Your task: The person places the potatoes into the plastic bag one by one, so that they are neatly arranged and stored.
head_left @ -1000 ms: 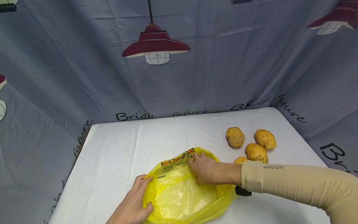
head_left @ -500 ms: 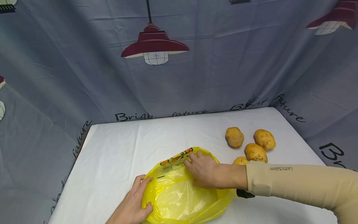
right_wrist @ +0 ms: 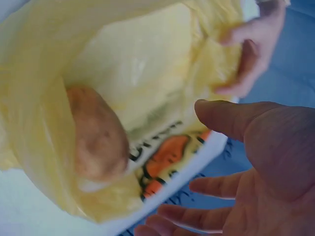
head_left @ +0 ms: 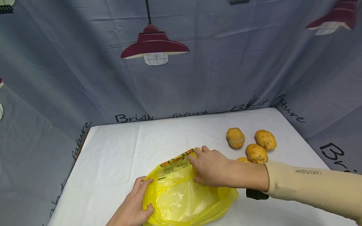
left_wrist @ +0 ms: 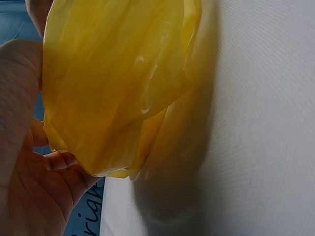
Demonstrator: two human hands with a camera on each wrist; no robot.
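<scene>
A yellow plastic bag [head_left: 183,201] lies on the table with its mouth spread wide. My left hand [head_left: 132,205] holds the left rim, fingertips over the edge; in the left wrist view the yellow film [left_wrist: 113,88] covers part of the fingers. Over the bag's far right rim is my right hand [head_left: 210,166], its palm bare and fingers loosely extended in the right wrist view. That view also shows one brown potato [right_wrist: 100,135] inside the bag, beside the printed strip. The head view hides this potato behind the right hand.
Right of the bag, several potatoes lie on the white table: a round potato [head_left: 235,137], a far right potato [head_left: 265,140], a potato [head_left: 256,153] in front of it, and another potato [head_left: 243,160] partly hidden by the arm. A grey-blue curtain [head_left: 198,84] stands behind.
My right hand has lifted and drawn back to the right, from inside the bag's mouth to its far right rim. The left hand stays on the left rim.
</scene>
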